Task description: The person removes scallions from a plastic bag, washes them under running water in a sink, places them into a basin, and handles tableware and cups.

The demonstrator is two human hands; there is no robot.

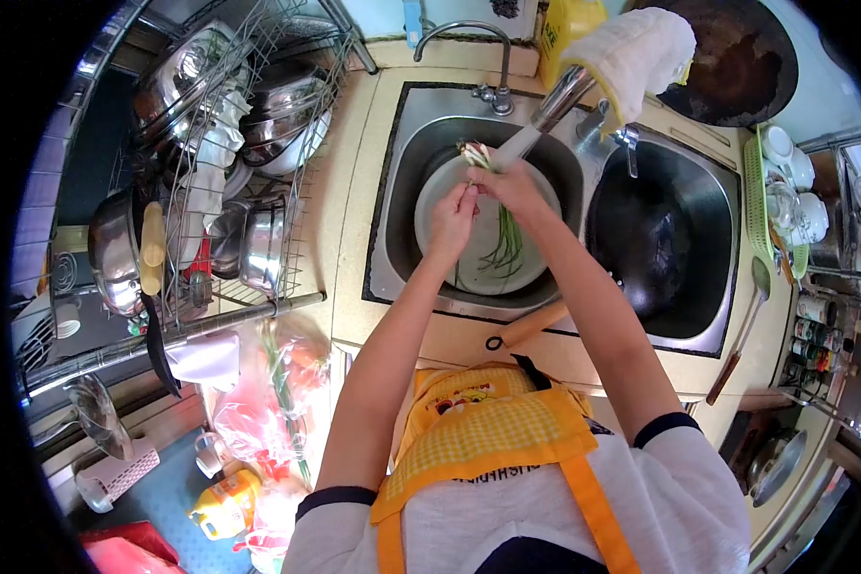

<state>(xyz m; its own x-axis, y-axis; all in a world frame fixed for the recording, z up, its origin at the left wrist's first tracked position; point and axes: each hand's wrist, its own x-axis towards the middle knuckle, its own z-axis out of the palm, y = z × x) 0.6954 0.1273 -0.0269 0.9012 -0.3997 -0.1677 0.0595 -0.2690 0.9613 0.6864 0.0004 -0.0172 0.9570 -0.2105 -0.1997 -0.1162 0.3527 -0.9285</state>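
My right hand [509,187] is closed around a bunch of scallions [507,244]. Their white root ends stick up past the fingers, and the green leaves hang down into a pale basin [425,212]. Close against it, my left hand [454,218] is pinched by the root ends; whatever lies between its fingertips is too small to name. The basin sits in the left sink bowl [404,172]. Just above my hands is the metal faucet spout [562,99], with a pale stream below it, and a white cloth [646,53] wraps its upper part.
The dark right sink bowl [641,239] lies beside the basin. A thin curved tap [464,27] stands behind. A ladle [742,316] rests on the right counter near a green dish rack [758,206]. At left, a wire rack [287,230] holds pots; bags [249,421] lie below.
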